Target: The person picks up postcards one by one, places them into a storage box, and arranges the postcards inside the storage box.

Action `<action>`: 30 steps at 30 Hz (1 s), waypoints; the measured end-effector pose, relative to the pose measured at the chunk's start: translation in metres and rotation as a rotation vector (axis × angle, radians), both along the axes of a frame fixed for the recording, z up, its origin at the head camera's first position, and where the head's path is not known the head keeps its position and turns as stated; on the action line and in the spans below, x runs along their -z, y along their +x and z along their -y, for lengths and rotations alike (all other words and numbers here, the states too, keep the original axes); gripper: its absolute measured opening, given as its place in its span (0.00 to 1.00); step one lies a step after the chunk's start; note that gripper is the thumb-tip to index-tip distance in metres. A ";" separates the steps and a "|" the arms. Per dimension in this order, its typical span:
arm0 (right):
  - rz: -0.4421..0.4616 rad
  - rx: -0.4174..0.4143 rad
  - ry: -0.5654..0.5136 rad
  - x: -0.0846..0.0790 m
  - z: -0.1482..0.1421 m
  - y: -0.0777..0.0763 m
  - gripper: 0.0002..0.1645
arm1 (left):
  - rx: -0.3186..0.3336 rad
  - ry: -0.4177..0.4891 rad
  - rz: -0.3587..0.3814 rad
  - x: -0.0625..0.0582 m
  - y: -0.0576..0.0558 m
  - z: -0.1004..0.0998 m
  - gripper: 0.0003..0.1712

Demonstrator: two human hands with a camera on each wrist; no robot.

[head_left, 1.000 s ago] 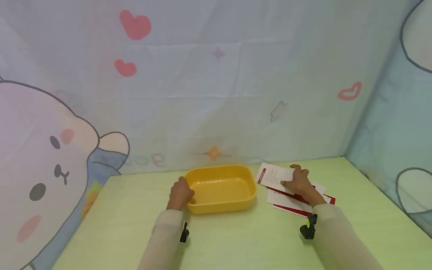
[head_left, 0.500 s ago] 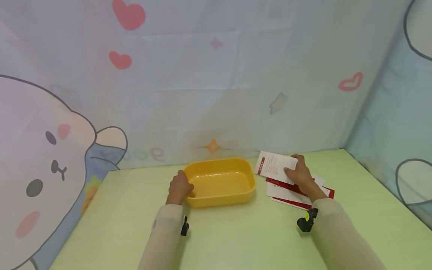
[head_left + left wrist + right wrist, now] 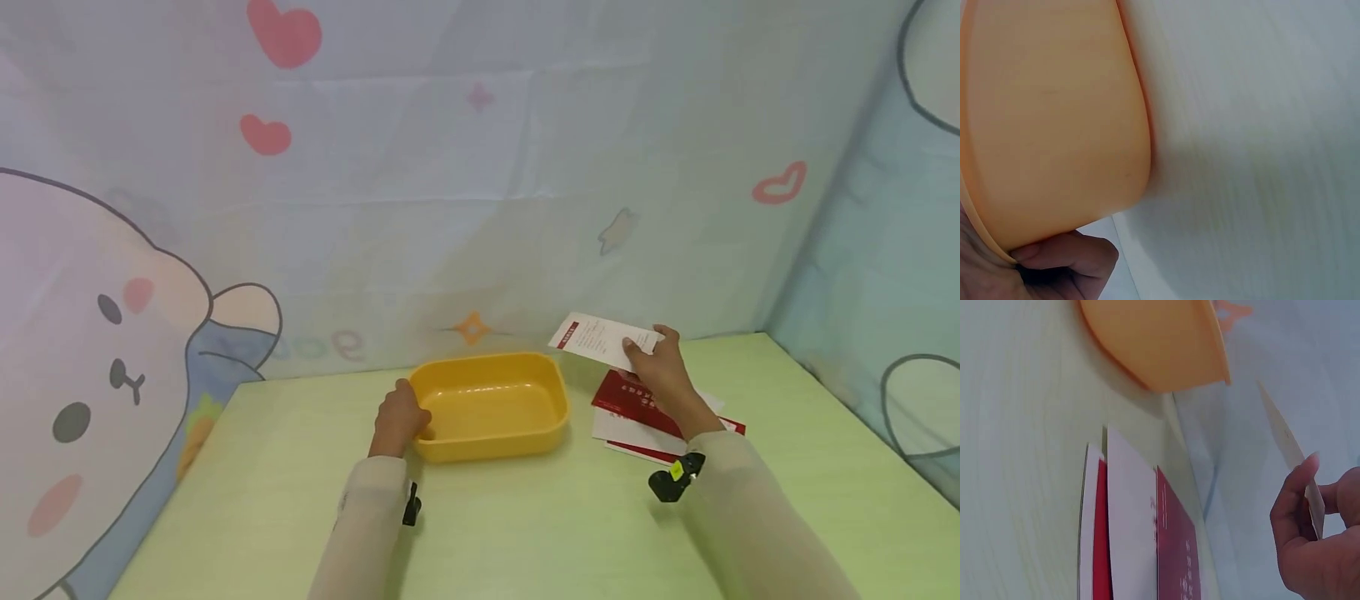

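Observation:
My left hand [image 3: 399, 418] grips the left end of a yellow plastic tub [image 3: 491, 450]; in the left wrist view its fingers [image 3: 1079, 255] curl under the tub's rim. My right hand [image 3: 663, 371] pinches a white printed card [image 3: 600, 337] with a dark red band, raised above the table and tilted. Below it lies a loose pile of red and white cards [image 3: 637, 425], partly hidden by my right hand and wrist. The right wrist view shows the held card [image 3: 1288, 440] edge-on between thumb and fingers, apart from the red card [image 3: 1175, 537] on the pile.
The light green table [image 3: 525, 533] ends at the back against a patterned cloth [image 3: 420, 208] with hearts and a cartoon animal. Another cloth wall [image 3: 870, 292] stands on the right. The tub sits close to the back edge, left of the pile.
My right hand has lifted the white card off the pile and moved it up and slightly left, uncovering a red card. My left hand keeps its grip on the tub. The head view has tilted slightly.

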State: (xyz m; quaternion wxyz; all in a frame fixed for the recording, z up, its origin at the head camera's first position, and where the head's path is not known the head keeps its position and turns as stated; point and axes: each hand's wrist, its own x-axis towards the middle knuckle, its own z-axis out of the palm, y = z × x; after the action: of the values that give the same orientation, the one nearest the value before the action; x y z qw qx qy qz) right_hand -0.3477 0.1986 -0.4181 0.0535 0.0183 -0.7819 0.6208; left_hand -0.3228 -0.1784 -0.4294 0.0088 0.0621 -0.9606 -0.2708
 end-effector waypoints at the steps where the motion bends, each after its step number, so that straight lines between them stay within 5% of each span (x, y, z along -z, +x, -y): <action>1: -0.003 -0.011 -0.026 -0.001 0.002 0.000 0.44 | -0.002 -0.003 0.001 0.000 0.000 -0.001 0.26; 17: 0.105 -0.186 -0.109 -0.012 0.028 0.006 0.40 | -0.016 -0.013 -0.024 -0.004 0.010 -0.007 0.27; 30: 0.087 -0.136 0.207 -0.020 0.043 0.004 0.41 | -0.021 -0.014 -0.031 0.000 0.009 -0.006 0.27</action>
State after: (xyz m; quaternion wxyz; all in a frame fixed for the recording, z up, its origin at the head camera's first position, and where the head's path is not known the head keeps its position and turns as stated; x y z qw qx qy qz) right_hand -0.3436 0.1552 -0.3980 -0.0250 0.0496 -0.8403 0.5392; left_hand -0.3142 -0.1721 -0.4290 0.0270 0.0680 -0.9616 -0.2647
